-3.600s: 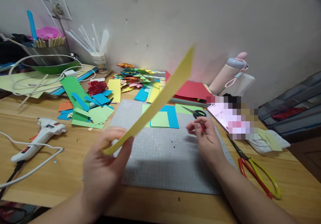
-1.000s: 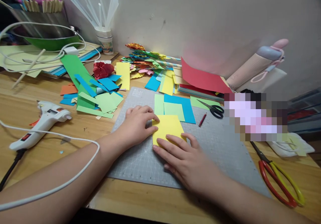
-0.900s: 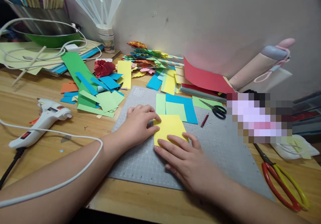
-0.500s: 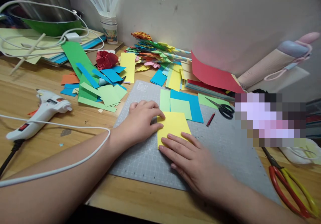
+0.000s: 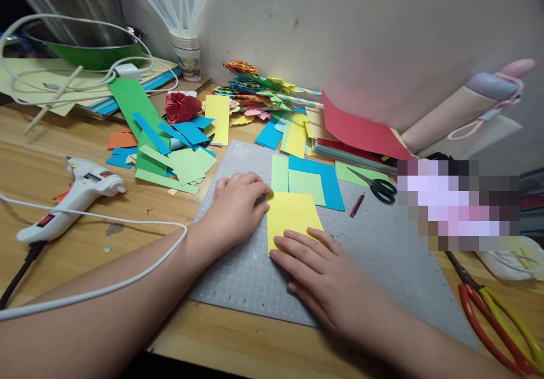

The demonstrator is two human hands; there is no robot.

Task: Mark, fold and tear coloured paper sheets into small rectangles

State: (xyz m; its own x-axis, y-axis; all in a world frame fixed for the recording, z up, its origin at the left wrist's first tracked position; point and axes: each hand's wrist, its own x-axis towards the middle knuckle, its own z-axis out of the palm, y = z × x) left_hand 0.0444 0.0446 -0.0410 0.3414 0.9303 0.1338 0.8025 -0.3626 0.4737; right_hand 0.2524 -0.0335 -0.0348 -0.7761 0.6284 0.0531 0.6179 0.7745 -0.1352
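Note:
A yellow sheet of paper (image 5: 293, 212) lies on the grey cutting mat (image 5: 238, 277). My right hand (image 5: 323, 271) rests flat over its lower right part, fingers stretched out. At the sheet's upper left edge is my left hand (image 5: 244, 203), fingers bent, with a gap between thumb and forefinger. Behind the sheet lie a light green paper piece (image 5: 308, 185) and a larger blue paper (image 5: 334, 183). A short dark red pencil (image 5: 357, 205) and black scissors (image 5: 378, 189) are to the right.
A white glue gun (image 5: 72, 197) lies at left, and a white cable (image 5: 140, 277) crosses over my left forearm. Paper scraps (image 5: 187, 166) and paper flowers (image 5: 255, 87) are at the back. Large red-and-yellow-handled scissors (image 5: 488, 305) lie at right.
My left hand has drawn slightly left, from over the yellow paper to its edge. The right hand stays on the paper. The camera view has shifted a little.

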